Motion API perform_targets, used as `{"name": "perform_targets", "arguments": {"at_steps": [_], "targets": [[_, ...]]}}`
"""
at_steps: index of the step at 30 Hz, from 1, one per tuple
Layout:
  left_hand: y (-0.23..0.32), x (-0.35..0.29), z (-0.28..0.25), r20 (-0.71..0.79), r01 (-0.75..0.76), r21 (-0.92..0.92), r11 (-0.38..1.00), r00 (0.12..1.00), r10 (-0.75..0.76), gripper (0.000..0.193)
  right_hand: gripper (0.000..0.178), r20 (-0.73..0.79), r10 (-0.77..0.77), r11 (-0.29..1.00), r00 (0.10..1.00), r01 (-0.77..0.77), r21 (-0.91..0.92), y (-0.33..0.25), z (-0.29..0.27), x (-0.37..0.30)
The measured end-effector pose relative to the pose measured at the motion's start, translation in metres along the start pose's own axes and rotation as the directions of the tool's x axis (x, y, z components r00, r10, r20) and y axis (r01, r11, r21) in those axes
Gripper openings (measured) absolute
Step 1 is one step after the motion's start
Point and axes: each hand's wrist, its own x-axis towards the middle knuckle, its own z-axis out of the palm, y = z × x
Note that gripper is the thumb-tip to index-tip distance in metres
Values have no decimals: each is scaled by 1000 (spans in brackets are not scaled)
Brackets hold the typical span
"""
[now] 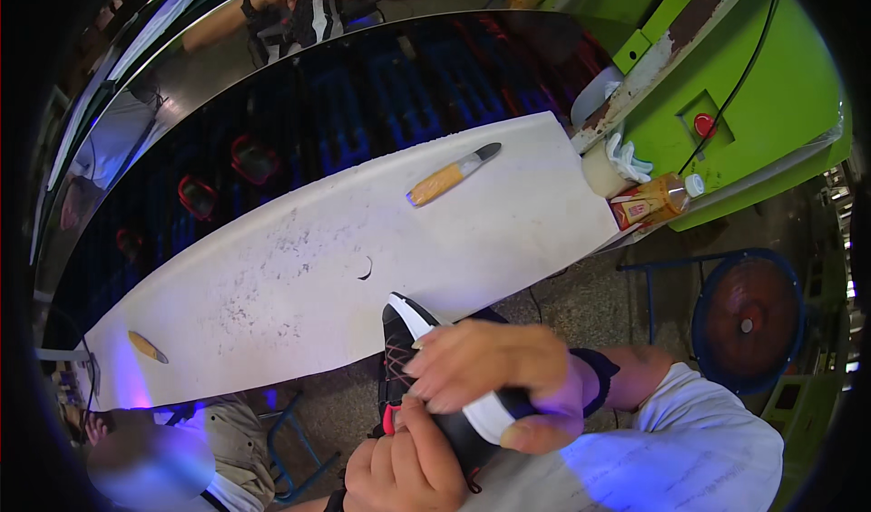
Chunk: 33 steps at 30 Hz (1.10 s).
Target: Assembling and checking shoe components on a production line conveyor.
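Note:
A black sneaker [396,340] with a white sole edge, crossed reddish laces and a red patch at its collar is held over the table's near edge, toe pointing away. My right hand [499,376] wraps over the shoe's side from the right, its fingers reaching the laces and its thumb by the heel end of the sole. At the collar, my left hand [404,462] grips the shoe from below with curled fingers, fingertips close to the right hand's. Whether a small item is pinched between the fingertips is hidden. A thin black curved scrap [366,269] lies beyond the toe.
On the white tabletop [318,331] lie a wooden-handled blade [449,176] and another wooden-handled tool [148,347]. An amber bottle [658,199] and white glove [628,158] sit right, near green machinery [771,122]. A round stool [748,321] stands right; another person [227,448] sits lower left.

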Motion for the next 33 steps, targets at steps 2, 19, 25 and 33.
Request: {"name": "perform_targets", "arguments": {"at_steps": [2,19,25,33], "targets": [[-4,2,-2,6,-88,-11,996,996,88,34,57,35,7,1000,999,-6,-22,2,-2,3],[-115,-59,12,338,550,-770,325,782,-523,72,85,156,177,798,972,-49,-601,81,-1,1],[-121,-91,30,403,676,-710,199,621,-672,44,84,150,359,726,921,-174,-666,102,24,1],[-153,-30,34,328,232,-944,-236,748,-577,66,96,60,483,863,874,-463,-199,94,-18,-1]]}}
